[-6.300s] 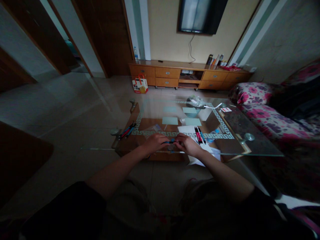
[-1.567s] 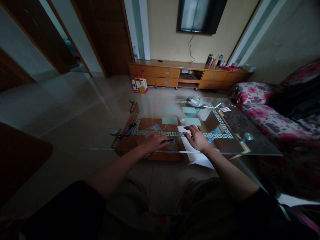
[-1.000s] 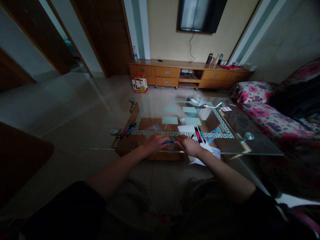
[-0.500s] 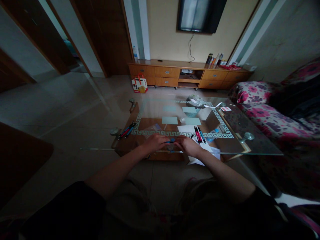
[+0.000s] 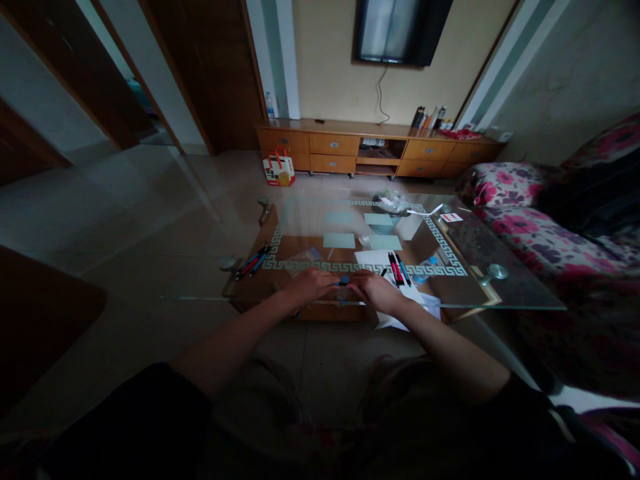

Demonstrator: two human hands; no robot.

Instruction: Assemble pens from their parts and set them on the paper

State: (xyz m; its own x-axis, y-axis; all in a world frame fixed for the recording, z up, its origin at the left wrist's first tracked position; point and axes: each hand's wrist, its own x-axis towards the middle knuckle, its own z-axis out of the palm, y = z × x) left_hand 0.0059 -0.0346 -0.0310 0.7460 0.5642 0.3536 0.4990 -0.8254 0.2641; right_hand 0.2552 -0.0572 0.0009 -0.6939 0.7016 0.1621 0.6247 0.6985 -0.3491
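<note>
Both hands meet at the near edge of the glass coffee table: left hand and right hand are pinched onto a small blue pen between them, fingertips nearly touching. Just right of the right hand there's white paper with a few red and blue pens lying on it. Another bunch of pens sits on the table's left end. Far back, a wooden TV cabinet; floral sofa on the right.
</note>
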